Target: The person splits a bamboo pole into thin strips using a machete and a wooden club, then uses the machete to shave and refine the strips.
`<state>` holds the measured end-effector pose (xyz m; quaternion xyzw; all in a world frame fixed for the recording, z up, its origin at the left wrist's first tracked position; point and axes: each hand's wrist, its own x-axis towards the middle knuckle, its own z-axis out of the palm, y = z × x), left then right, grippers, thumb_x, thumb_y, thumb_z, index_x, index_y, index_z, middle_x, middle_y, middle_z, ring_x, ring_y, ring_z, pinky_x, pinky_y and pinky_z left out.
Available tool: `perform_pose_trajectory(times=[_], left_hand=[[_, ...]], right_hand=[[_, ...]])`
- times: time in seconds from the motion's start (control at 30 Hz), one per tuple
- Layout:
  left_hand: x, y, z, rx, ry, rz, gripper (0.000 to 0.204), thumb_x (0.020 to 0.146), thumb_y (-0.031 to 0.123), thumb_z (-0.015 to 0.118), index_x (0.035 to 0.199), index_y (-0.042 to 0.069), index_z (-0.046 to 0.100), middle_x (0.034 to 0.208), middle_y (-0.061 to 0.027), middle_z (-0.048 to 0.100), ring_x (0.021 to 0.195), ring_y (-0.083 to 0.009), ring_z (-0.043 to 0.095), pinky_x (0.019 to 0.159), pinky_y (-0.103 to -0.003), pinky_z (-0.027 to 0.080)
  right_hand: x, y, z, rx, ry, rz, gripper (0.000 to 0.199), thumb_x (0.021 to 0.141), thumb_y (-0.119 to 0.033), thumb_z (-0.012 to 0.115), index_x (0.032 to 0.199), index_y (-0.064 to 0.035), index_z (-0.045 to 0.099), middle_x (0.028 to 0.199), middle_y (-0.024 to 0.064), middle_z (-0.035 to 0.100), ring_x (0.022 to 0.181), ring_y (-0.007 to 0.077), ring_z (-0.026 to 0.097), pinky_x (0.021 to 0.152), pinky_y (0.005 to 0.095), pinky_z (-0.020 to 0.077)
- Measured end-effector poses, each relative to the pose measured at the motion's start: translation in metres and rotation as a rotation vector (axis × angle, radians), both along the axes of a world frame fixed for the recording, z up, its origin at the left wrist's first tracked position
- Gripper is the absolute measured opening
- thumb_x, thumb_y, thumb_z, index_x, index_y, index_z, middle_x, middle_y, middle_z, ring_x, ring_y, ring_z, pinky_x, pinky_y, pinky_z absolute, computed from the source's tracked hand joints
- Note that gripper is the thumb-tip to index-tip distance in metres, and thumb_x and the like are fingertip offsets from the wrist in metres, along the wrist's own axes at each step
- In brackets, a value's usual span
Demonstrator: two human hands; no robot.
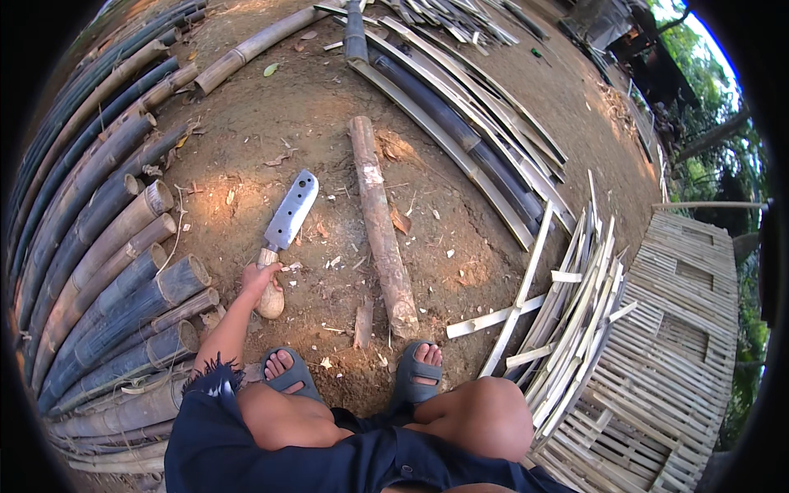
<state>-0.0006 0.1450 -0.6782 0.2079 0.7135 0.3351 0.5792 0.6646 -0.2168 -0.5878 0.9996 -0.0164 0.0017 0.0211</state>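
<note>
My left hand [259, 282] is closed round the wooden handle [270, 306] of a broad-bladed machete. Its shiny blade [293, 210] has several dark holes and points away from me, low over the dirt ground. To the right of the machete lies a log [379, 222], stretching from near my feet to farther off, its bark scraped pale in one patch. A short flat piece of bark or wood [363, 323] lies by its near end. My right hand is not visible. I sit or squat with my sandalled feet either side of the log's near end.
Bamboo poles [164, 289] are stacked along the left. Split bamboo lengths [460, 135] lie at the far right, and a pile of thin strips [567, 312] rests beside my right knee. Beyond it is a slatted bamboo panel [699, 345]. Chips and dry leaves dot the ground.
</note>
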Motion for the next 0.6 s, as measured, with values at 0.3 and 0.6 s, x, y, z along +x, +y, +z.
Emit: perform_pose_trajectory(times=[0.3,0.6], left_hand=[[-0.003,-0.002,0.001,-0.062,0.093,-0.049,0.036,0.08,0.028,0.083,0.089,-0.004,0.067,0.065,-0.01,0.066,0.052,-0.0204,0.068,0.051,-0.037,0.057],[-0.003,-0.009,-0.009,-0.089,0.219,-0.091,0.033,0.073,0.019,0.078,0.096,-0.003,0.068,0.069,-0.0115,0.072,0.058,-0.0198,0.073,0.059,-0.033,0.059]], right_hand=[[-0.065,0.249,0.067,0.341,-0.087,0.979,0.045,0.093,-0.023,0.068,0.128,0.0005,0.053,0.12,0.0231,0.049,0.114,0.0396,0.051,0.098,0.046,0.0441],[-0.366,0.685,0.109,0.254,-0.096,1.926,0.076,0.092,-0.038,0.07,0.151,-0.0115,0.031,0.12,0.0265,0.059,0.105,0.0411,0.065,0.087,0.0481,0.0554]])
